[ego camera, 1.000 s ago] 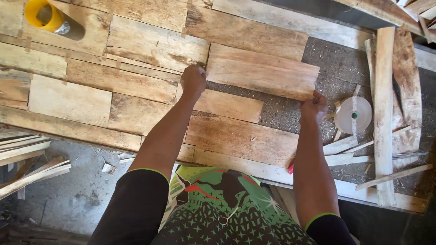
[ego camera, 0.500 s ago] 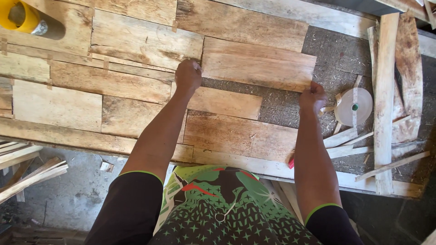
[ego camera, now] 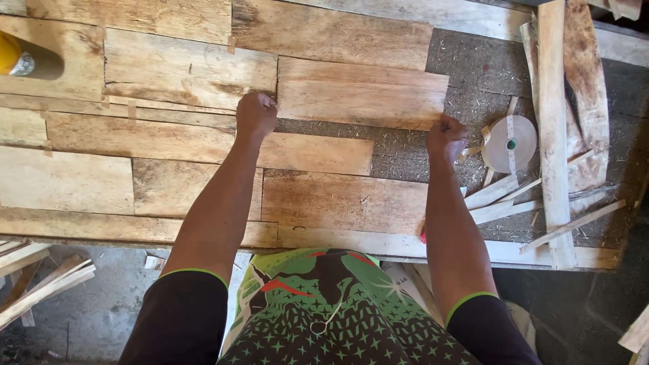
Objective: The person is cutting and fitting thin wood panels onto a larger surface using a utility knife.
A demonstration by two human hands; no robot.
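Observation:
A thin rectangular sheet of light wood veneer (ego camera: 362, 91) lies on a worktable among other veneer pieces. My left hand (ego camera: 255, 115) grips its lower left corner, fingers curled. My right hand (ego camera: 445, 135) pinches its lower right corner. The sheet butts against another veneer piece (ego camera: 189, 67) on its left and lies below a darker piece (ego camera: 331, 30). More veneer pieces (ego camera: 203, 142) lie closer to me, forming a patchwork.
A roll of pale tape (ego camera: 510, 143) sits right of my right hand on rough grey board (ego camera: 473, 67). Long narrow wood strips (ego camera: 554, 122) lie at the right. A yellow bottle (ego camera: 17, 57) lies at the far left. Scrap strips (ego camera: 34, 284) lie on the floor.
Both hands have slid the veneer sheet to the left and slightly away from me, until its left edge meets the neighbouring piece. My grip on both corners is unchanged.

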